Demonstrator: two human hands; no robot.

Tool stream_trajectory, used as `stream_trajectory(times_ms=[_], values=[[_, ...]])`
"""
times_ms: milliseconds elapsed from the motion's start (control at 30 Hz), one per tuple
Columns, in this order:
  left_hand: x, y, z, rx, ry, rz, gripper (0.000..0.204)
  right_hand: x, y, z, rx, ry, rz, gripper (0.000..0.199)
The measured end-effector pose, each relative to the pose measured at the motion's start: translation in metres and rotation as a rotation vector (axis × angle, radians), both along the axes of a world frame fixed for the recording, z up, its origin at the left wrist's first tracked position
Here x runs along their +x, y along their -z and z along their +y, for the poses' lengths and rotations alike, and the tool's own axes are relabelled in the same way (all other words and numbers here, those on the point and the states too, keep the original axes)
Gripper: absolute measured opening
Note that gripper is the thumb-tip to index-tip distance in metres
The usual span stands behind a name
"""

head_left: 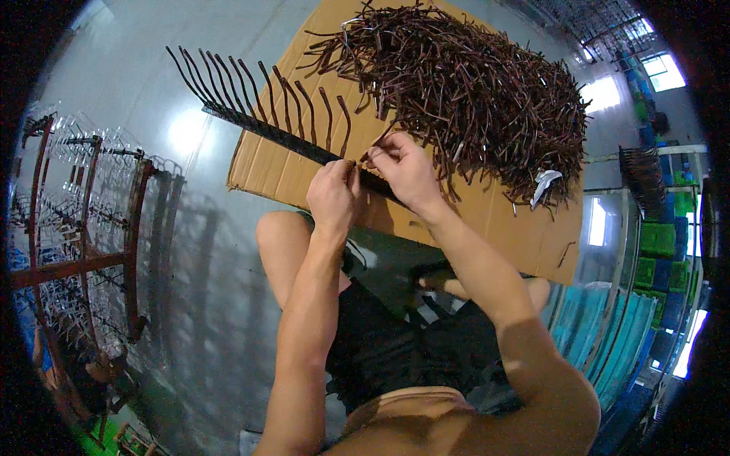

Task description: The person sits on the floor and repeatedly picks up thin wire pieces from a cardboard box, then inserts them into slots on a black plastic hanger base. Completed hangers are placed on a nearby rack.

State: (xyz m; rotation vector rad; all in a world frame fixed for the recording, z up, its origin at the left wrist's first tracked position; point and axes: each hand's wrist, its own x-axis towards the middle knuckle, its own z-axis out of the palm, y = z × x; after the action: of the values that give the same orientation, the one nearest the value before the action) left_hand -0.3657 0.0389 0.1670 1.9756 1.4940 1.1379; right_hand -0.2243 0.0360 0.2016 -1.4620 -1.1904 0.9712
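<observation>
A long black bar [266, 131] slants over the cardboard's near edge, with several thin brown curved strips [291, 106] standing up from it in a row. My left hand [334, 199] is closed on the bar just past the last standing strip, its thumb and fingertips pinched together. Beside it, my right hand [409, 171] pinches one brown curved strip [388, 131], whose lower end comes close to the bar and my left fingertips. My fingers partly hide where strip and bar meet. The bar's near end runs under my right hand.
A large heap of similar brown strips [464, 91] covers much of the cardboard sheet [266, 167]. A white scrap [544, 186] lies on the heap's right edge. Racks with hanging pieces [84, 220] stand left; turquoise panels [604, 334] and green crates [658, 239] are right.
</observation>
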Motion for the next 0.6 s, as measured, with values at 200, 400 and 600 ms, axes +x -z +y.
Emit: stream_trajectory(times_ms=[200, 400, 600], values=[[-0.002, 0.002, 0.001, -0.045, 0.015, 0.037, 0.015, -0.01, -0.001, -0.004, 0.016, -0.011, -0.09, 0.022], [0.001, -0.003, 0.0, -0.083, -0.017, -0.015, 0.014, -0.007, -0.013, -0.002, -0.005, -0.159, -0.453, 0.026], [-0.006, -0.007, 0.002, -0.259, -0.219, -0.029, 0.02, 0.029, -0.025, 0.067, -0.125, -0.309, -0.563, 0.023]])
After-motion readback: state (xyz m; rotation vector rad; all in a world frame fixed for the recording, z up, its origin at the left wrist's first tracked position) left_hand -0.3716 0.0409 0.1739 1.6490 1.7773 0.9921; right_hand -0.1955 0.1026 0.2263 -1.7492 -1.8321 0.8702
